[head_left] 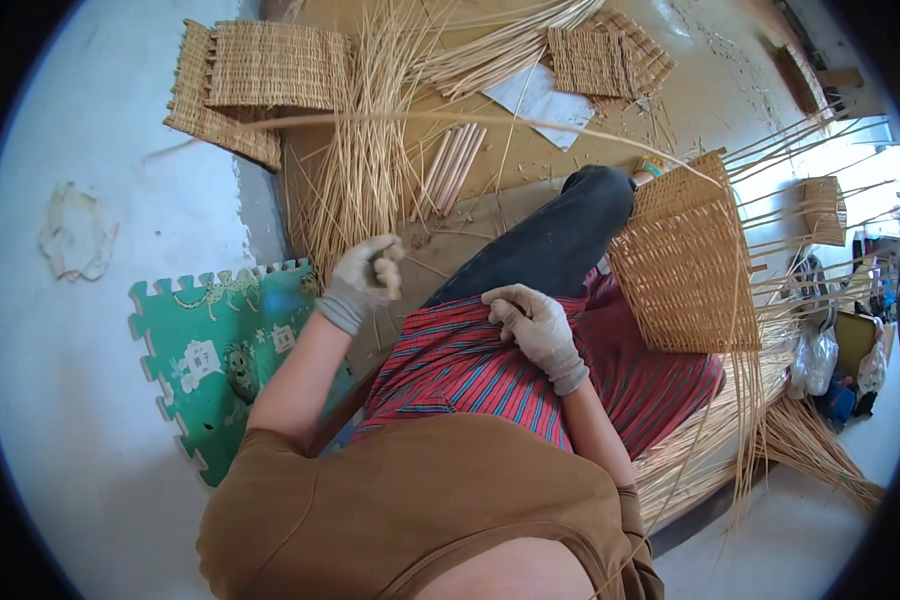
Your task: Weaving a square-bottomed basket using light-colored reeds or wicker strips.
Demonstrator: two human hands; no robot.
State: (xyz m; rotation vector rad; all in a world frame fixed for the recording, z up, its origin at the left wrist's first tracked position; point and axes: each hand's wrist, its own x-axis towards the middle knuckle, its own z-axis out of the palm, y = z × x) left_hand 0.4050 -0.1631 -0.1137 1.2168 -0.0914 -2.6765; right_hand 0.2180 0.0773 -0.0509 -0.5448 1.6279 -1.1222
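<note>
My left hand point(358, 283), in a pale work glove with stained fingertips, is raised left of my lap with its fingers curled in. Whatever it may hold is too small to make out. Resting over the red striped cloth point(470, 350) on my lap, my gloved right hand point(536, 330) has its fingers bent together; their inner side is hidden. To its right a woven wicker basket point(685, 265) lies tilted on my leg, with long unwoven stakes sticking out to the right. One long reed point(420, 116) arcs from the basket's top edge toward the left, beyond both hands.
Loose reeds point(370, 130) spread over the brown board ahead, beside several short rods point(450, 170). Finished woven pieces point(280, 65) lie far left, more wicker panels point(610, 60) far right. A green foam mat point(210, 360) lies left; a reed bundle point(700, 460) lies right.
</note>
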